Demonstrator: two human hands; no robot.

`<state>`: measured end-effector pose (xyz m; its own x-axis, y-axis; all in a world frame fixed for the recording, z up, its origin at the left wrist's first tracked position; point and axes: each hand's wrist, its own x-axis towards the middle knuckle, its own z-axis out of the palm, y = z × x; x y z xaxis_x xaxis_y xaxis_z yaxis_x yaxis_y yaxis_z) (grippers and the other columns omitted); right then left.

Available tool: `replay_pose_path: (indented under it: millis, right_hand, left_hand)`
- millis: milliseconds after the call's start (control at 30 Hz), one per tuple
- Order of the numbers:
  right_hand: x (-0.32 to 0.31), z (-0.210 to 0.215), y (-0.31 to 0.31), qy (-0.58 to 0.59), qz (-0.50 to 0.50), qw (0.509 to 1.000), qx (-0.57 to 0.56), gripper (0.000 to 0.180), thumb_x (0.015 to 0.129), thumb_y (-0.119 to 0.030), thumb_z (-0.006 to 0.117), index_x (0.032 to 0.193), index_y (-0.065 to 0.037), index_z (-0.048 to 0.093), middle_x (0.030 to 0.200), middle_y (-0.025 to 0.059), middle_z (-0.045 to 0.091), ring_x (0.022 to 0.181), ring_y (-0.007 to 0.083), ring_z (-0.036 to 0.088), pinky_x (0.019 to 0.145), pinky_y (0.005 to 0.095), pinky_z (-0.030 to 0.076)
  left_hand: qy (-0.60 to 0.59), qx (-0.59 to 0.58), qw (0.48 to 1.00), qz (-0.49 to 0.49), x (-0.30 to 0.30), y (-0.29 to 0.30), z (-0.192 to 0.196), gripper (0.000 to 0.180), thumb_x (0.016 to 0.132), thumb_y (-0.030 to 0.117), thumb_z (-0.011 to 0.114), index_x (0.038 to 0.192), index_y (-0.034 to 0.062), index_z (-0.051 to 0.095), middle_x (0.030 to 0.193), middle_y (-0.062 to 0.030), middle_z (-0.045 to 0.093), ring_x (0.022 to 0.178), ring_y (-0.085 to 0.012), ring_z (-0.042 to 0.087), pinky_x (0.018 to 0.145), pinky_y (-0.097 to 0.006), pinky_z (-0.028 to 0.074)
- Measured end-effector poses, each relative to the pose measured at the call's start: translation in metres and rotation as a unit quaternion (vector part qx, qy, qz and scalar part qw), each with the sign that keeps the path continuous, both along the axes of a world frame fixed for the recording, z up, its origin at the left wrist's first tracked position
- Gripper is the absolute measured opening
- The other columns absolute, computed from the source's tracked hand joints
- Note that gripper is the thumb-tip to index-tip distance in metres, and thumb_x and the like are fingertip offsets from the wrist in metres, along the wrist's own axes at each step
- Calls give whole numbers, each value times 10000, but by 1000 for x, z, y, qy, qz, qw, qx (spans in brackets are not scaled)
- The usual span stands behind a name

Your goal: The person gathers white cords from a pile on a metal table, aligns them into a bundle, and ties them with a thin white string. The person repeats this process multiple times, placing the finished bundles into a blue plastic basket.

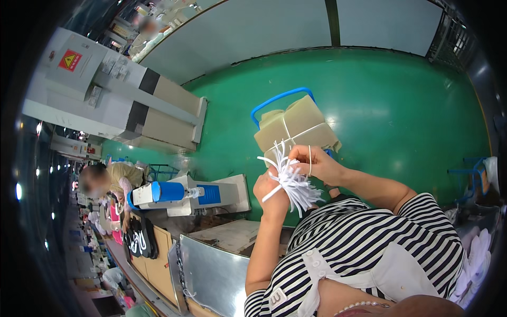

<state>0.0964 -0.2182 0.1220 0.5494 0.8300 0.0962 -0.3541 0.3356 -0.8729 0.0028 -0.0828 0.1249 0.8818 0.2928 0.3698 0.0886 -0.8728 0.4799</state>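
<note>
My left hand (pixel 272 191) is closed round a bunch of narrow white strips (pixel 297 186). Their loose ends fan out above and below the fist. My right hand (pixel 315 162) meets the upper side of the bunch, thumb and fingers pinched together on some of the strips. A thin pale band crosses that hand. Which strips the right fingertips grip is partly hidden. Both hands are held in front of my striped top, above the floor.
Beyond my hands, a blue-handled trolley (pixel 282 99) carries a tied beige bundle (pixel 296 129). On the left stand a blue-and-white machine (pixel 169 193), a metal-topped table (pixel 211 274), black shoe parts (pixel 141 238) and a person (pixel 124 177). A large grey machine (pixel 121 95) stands farther off.
</note>
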Motion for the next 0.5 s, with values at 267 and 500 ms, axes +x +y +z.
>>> replay_pose_path:
  millis: [267,500]
  right_hand:
    - [-5,4,-10,75,-12,997,-33,107,875,-173,594,913,-74,583,818,-39,587,698,7,491,564,172,367]
    - [-3,0,-8,84,-18,996,-12,108,884,-170,585,910,-66,596,784,-34,598,667,5,500,545,158,360]
  left_hand:
    - [-76,49,995,-45,3,-1,-9,216,686,130,663,684,38,468,604,-129,525,550,-305,532,522,-368,389]
    - [10,-145,989,-13,3,-21,-2,163,791,133,611,891,7,585,689,-100,611,607,-199,595,535,-319,455]
